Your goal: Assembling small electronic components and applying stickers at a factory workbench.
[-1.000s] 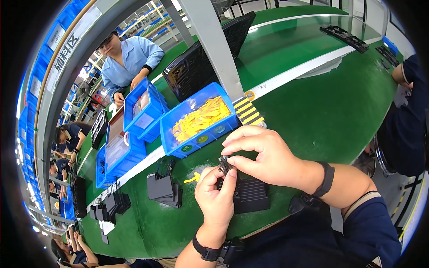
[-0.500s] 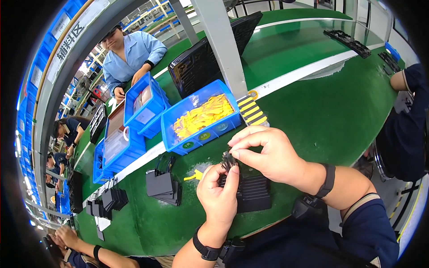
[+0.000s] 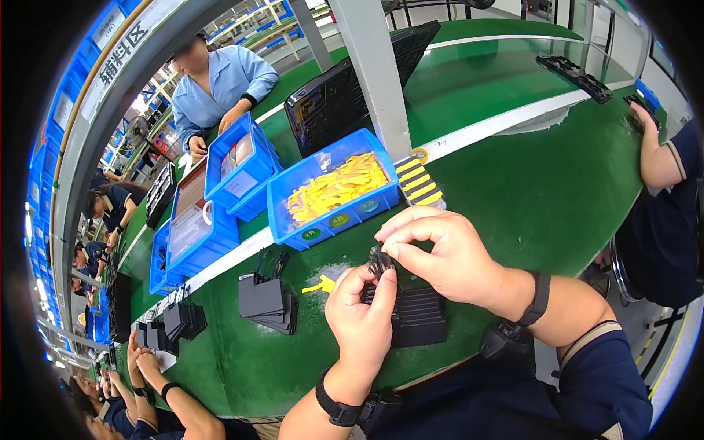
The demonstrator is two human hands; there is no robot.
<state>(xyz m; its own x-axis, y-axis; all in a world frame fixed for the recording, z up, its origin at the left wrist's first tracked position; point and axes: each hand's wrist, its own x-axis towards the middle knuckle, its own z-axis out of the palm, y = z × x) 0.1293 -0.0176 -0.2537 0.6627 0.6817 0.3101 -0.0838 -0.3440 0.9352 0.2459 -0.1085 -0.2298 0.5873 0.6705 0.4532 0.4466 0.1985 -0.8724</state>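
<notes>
My left hand pinches a bundle of thin black cable ends upright between thumb and fingers. Right beside it, my right hand is closed in a thumb-and-finger pinch at the top of the same bundle. Below both hands lies an overlapping row of flat black rectangular pieces, partly hidden by my left hand. A small yellow strip rests on the green table to the left of my left hand. Further left is a fanned stack of flat black pieces with short cables.
A blue bin of yellow strips stands beyond my hands, with a yellow-and-black striped block at its right. More blue bins stand left, near a grey post. Co-workers sit across, at left and at right.
My hands keep the same pinch on the cable ends, almost in place. At lower left, a co-worker's hands have reached toward black pieces; at right, another's hand now touches a black part.
</notes>
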